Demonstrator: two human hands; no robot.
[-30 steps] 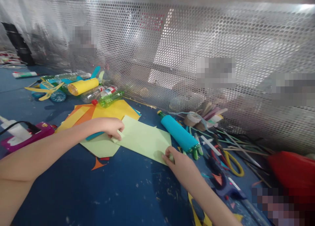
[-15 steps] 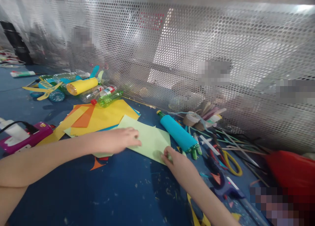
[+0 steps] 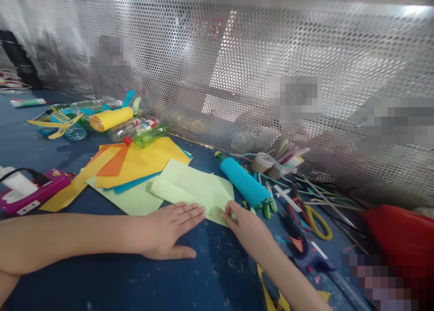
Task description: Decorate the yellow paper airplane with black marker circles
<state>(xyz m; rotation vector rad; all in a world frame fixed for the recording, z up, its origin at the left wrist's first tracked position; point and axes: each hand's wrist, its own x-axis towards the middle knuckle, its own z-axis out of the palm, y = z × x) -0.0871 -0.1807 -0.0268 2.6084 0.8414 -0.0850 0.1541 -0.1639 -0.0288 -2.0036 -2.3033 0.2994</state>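
A folded light green paper sheet [image 3: 196,189] lies on the blue table [image 3: 135,279]. My left hand [image 3: 169,227] rests flat, fingers stretched out, its fingertips at the sheet's near edge. My right hand [image 3: 246,225] pinches the sheet's near right corner with closed fingers. Just beyond it lies a bottle wrapped in cyan paper [image 3: 244,183].
Yellow and orange paper sheets [image 3: 142,159] lie left of the green one. Plastic bottles and a yellow roll [image 3: 111,119] sit further back. Scissors, sticks and tools [image 3: 305,207] clutter the right. A pink device with a cable [image 3: 30,193] is on the left. A perforated metal wall [image 3: 237,76] stands behind.
My left hand has let go of the green sheet's left part and slid right and towards me, now lying flat at the near edge. My right hand has stayed at the corner.
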